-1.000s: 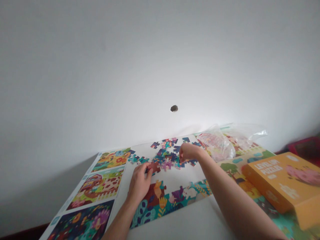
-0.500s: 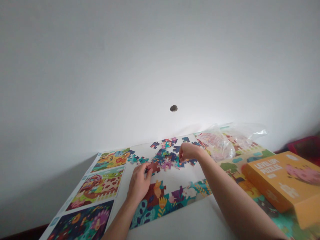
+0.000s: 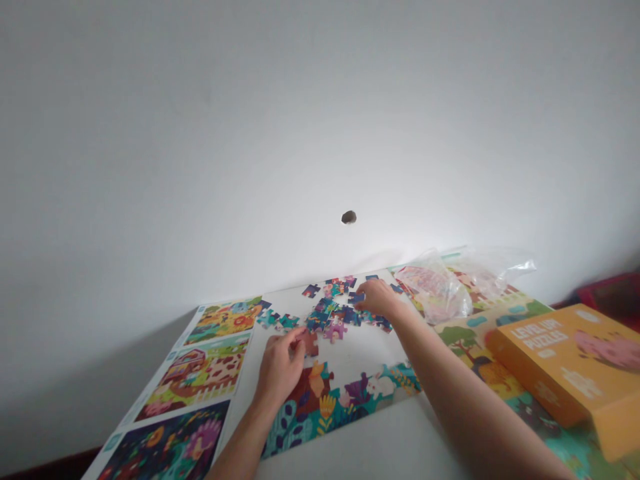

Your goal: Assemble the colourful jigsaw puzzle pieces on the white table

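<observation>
My left hand (image 3: 281, 365) pinches the left edge of a brown puzzle piece (image 3: 311, 343) between thumb and index finger. Just below lies the joined lower part of a jigsaw (image 3: 345, 400), showing a fox, a white rabbit and plants. Past it, loose puzzle pieces (image 3: 320, 316) in dark blue, teal and purple are spread and overlap in places. My right hand (image 3: 377, 297) is over the right side of this pile, its thumb and fingers apart around a dark blue piece (image 3: 355, 299). Whether they touch that piece I cannot tell.
On the left lies a sheet with several printed pictures (image 3: 197, 377). At the right stand an orange puzzle box (image 3: 560, 360) and a clear plastic bag (image 3: 440, 287), both on a printed animal picture (image 3: 460, 340). A white wall (image 3: 300, 147) with a small hole closes off the back.
My right hand has opened from a closed, downward pose and shifted slightly up over the dark blue pieces. My left hand stays at the brown piece, which has turned or tilted a little.
</observation>
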The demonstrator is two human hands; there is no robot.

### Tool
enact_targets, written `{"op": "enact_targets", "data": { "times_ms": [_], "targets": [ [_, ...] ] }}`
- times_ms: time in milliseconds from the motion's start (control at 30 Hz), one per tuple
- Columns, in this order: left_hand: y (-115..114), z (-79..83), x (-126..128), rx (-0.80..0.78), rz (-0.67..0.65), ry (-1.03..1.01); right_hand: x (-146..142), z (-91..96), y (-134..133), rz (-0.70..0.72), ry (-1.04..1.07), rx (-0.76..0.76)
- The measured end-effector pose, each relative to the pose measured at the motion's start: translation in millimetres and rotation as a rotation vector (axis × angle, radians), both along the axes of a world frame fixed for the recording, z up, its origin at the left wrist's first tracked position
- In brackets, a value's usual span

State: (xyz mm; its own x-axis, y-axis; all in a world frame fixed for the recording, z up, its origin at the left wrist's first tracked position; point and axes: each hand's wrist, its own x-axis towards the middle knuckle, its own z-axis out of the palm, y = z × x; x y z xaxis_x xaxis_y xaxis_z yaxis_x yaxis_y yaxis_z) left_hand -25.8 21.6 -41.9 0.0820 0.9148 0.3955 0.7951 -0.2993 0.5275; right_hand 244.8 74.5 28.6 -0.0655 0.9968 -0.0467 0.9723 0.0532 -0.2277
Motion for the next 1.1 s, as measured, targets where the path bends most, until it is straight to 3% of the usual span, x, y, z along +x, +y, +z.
{"op": "enact_targets", "data": {
  "times_ms": [167, 367, 467, 567, 633, 900, 1100],
  "targets": [
    [-2.3, 4.3, 2.2, -0.002, -0.023, 0.037, -1.9, -9.2, -0.5, 0.022, -0.009, -0.027],
    [-2.6, 5.1, 2.8, -0.004, -0.011, 0.093, -6.8, -4.9, -4.2, 0.001, -0.040, 0.028],
    [-4.0, 6.2, 4.1, -0.008, -0.025, 0.170, -26.2, -10.2, -10.2, 0.134, -0.001, 0.090],
    [-5.5, 7.4, 6.2, 0.000, -0.040, 0.239, -46.5, -22.5, -15.8, 0.373, 0.067, 0.127],
    [-6.7, 8.8, 7.8, -0.015, -0.033, 0.269, -54.1, -29.7, -17.5, 0.439, 0.086, 0.131],
    [-10.7, 15.5, 12.0, -0.100, -0.016, 0.249, -48.6, -37.0, -11.9, 0.169, 0.074, 0.332],
    [-9.5, 12.8, 9.4, -0.076, -0.045, 0.191, -50.6, -41.3, -12.6, 0.187, 0.127, 0.365]
  ]
}}
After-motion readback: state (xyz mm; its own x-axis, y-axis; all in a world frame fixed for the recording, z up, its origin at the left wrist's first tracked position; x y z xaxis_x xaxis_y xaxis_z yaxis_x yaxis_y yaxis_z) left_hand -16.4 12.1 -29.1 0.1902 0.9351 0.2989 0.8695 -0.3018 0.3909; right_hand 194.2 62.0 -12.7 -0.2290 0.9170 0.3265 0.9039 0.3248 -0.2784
